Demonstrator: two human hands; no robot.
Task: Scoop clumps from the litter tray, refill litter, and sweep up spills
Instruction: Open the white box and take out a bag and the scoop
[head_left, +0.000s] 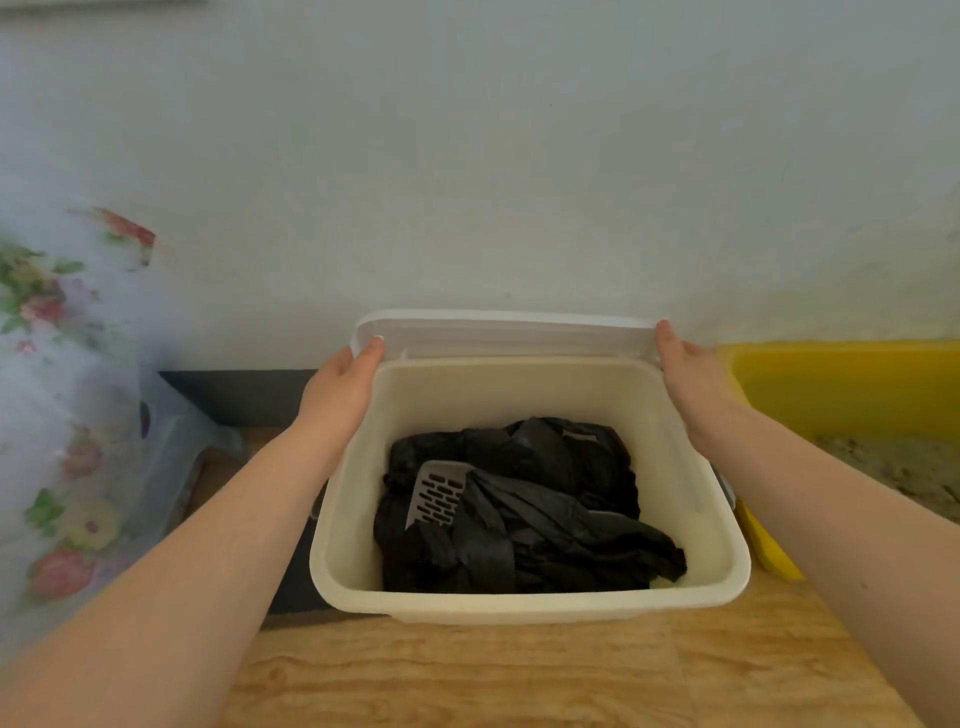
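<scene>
A pale wall (493, 156) fills the far half of the view, and a wooden floor (467, 675) runs along the near edge. On the floor against the wall stands a cream plastic bin (530, 603), open at the top, its white lid (504, 332) tilted up at the far rim. Just right of the bin, touching or almost touching it, sits the yellow litter tray (857, 384), with grainy litter (904, 467) showing in its near right part. At the far left hangs a flowered cloth (57, 364), blurred, with a clear plastic container (176, 441) beside it. Inside the bin lies a crumpled heap of black plastic bags (524, 509), and a grey slotted scoop (436, 493) rests among them toward the left, its handle hidden under the bags. The left hand (337, 389) holds the lid's left end, thumb curled over its edge; the right hand (691, 374) holds the lid's right end in a like grip, fingers behind it.
</scene>
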